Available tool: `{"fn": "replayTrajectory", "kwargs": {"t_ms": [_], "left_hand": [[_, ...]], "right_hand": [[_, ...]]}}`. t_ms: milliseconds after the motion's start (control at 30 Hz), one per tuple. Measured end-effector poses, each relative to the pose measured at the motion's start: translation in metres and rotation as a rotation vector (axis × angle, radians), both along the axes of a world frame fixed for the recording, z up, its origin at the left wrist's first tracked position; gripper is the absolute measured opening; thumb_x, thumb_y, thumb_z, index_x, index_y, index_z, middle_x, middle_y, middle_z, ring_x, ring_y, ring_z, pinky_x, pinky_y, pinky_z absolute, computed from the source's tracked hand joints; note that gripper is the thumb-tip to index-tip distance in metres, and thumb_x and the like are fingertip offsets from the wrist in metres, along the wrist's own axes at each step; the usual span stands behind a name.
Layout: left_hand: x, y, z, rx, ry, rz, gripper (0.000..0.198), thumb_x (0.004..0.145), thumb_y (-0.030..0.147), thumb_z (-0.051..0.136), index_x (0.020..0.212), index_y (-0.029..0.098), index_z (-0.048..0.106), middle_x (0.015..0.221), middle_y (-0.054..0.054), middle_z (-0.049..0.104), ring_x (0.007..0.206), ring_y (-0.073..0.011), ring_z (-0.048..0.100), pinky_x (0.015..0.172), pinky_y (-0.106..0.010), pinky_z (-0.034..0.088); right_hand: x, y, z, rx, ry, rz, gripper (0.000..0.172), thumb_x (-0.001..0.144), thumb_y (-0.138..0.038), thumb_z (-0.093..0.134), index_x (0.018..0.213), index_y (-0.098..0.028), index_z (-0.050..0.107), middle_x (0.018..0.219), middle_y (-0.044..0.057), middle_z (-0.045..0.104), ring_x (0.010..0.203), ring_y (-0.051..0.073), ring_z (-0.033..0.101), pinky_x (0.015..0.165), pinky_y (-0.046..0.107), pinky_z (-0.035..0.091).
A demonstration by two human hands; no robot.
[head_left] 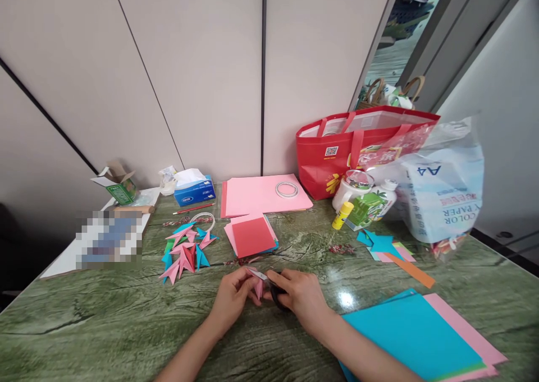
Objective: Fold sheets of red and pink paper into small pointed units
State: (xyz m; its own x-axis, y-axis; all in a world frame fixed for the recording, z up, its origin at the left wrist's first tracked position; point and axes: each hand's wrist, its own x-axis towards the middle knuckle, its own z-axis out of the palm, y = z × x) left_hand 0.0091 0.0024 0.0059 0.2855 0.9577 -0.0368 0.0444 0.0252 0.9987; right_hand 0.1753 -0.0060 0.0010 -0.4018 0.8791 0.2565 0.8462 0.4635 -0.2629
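Observation:
My left hand (236,295) pinches a small folded piece of pink paper (259,288) just above the table. Black-handled scissors (275,295) are gripped in my right hand (301,292), and their metal blades lie across the top of the pink paper. Whether the blades are fully closed is hard to make out. Straight ahead of my hands is a stack of square paper (254,236) with a red sheet on top. To the left lies a pile of folded pointed paper pieces (185,253) in pink, blue, red and green.
A large blue sheet stack (408,337) lies at front right, with paper scraps (385,244) beyond it. Behind stand a glue stick (342,216), a red bag (320,163) and a plastic paper bag (442,191). Pink sheets (256,194) and a tissue box (194,192) sit near the wall.

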Motion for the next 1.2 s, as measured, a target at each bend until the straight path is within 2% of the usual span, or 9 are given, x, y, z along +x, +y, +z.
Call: {"fn": "replayTrajectory", "kwargs": {"t_ms": [133,200,333,633,833,933,1033,1100,1200], "left_hand": [[-0.001,0.000,0.003,-0.048,-0.064,-0.052,0.018,0.076,0.030,0.054,0.066,0.014,0.055,0.054,0.000,0.059,0.044,-0.0118,0.058,0.042,-0.022,0.046],[-0.002,0.000,0.004,-0.075,-0.114,-0.042,0.017,0.076,0.031,0.054,0.074,0.015,0.055,0.061,-0.001,0.062,0.050,-0.0138,0.059,0.041,-0.022,0.047],[-0.006,0.001,0.004,-0.105,-0.137,-0.033,0.020,0.075,0.033,0.056,0.085,0.015,0.055,0.067,-0.003,0.063,0.051,-0.0142,0.059,0.038,-0.021,0.045],[-0.002,0.002,-0.001,-0.053,-0.008,0.056,0.025,0.073,0.031,0.056,0.094,0.017,0.055,0.061,0.003,0.056,0.034,-0.0063,0.049,0.027,-0.014,0.029],[0.002,0.002,-0.003,-0.068,-0.077,0.113,0.037,0.064,0.021,0.062,0.099,0.016,0.051,0.064,0.002,0.059,0.046,-0.0122,0.058,0.035,-0.019,0.042],[0.003,-0.001,-0.002,-0.069,-0.067,0.141,0.028,0.064,0.022,0.062,0.089,0.016,0.051,0.053,0.006,0.055,0.039,-0.0120,0.056,0.034,-0.020,0.043],[0.000,0.001,0.000,-0.017,-0.059,0.240,0.018,0.065,0.022,0.062,0.077,0.016,0.049,0.047,0.008,0.053,0.033,-0.0106,0.053,0.032,-0.019,0.042],[-0.009,0.008,0.000,0.046,-0.105,0.384,0.021,0.065,0.022,0.063,0.078,0.018,0.047,0.046,0.008,0.055,0.034,-0.0106,0.053,0.033,-0.019,0.042],[-0.032,0.025,-0.001,0.193,-0.225,0.676,0.023,0.066,0.022,0.063,0.079,0.019,0.044,0.054,0.006,0.060,0.042,-0.0118,0.059,0.040,-0.021,0.047]], "right_hand": [[0.006,0.005,0.009,-0.060,0.076,-0.082,0.020,0.075,-0.026,0.055,0.094,-0.027,0.062,0.066,-0.001,0.062,0.059,0.015,0.059,0.049,0.021,0.031],[0.012,0.011,0.014,-0.087,0.085,-0.219,0.029,0.075,-0.031,0.056,0.103,-0.027,0.057,0.079,0.002,0.064,0.069,0.017,0.060,0.054,0.022,0.035],[0.027,0.025,0.018,-0.245,-0.147,-0.440,0.043,0.068,-0.027,0.062,0.110,-0.025,0.052,0.089,0.006,0.064,0.077,0.023,0.061,0.056,0.025,0.037],[0.039,0.025,0.028,-0.295,-0.276,-0.353,0.048,0.064,-0.022,0.065,0.110,-0.023,0.055,0.095,0.011,0.063,0.094,0.027,0.055,0.082,0.038,0.034],[0.040,0.023,0.029,-0.215,-0.300,-0.433,0.035,0.066,-0.019,0.065,0.101,-0.018,0.059,0.093,0.015,0.063,0.092,0.030,0.054,0.077,0.043,0.035],[0.042,0.025,0.027,-0.217,-0.269,-0.476,0.028,0.068,-0.020,0.065,0.095,-0.016,0.062,0.094,0.018,0.060,0.092,0.032,0.053,0.070,0.042,0.038],[0.043,0.029,0.022,-0.153,-0.217,-0.480,0.020,0.072,-0.015,0.059,0.091,-0.015,0.063,0.092,0.018,0.059,0.090,0.032,0.052,0.069,0.042,0.039],[0.040,0.031,0.016,-0.060,-0.134,-0.443,0.020,0.077,-0.013,0.051,0.093,-0.016,0.063,0.089,0.017,0.059,0.089,0.030,0.052,0.071,0.042,0.041],[0.030,0.033,0.002,0.078,0.053,-0.203,0.028,0.080,-0.010,0.043,0.103,-0.018,0.058,0.102,0.013,0.057,0.098,0.024,0.050,0.080,0.038,0.043]]}}
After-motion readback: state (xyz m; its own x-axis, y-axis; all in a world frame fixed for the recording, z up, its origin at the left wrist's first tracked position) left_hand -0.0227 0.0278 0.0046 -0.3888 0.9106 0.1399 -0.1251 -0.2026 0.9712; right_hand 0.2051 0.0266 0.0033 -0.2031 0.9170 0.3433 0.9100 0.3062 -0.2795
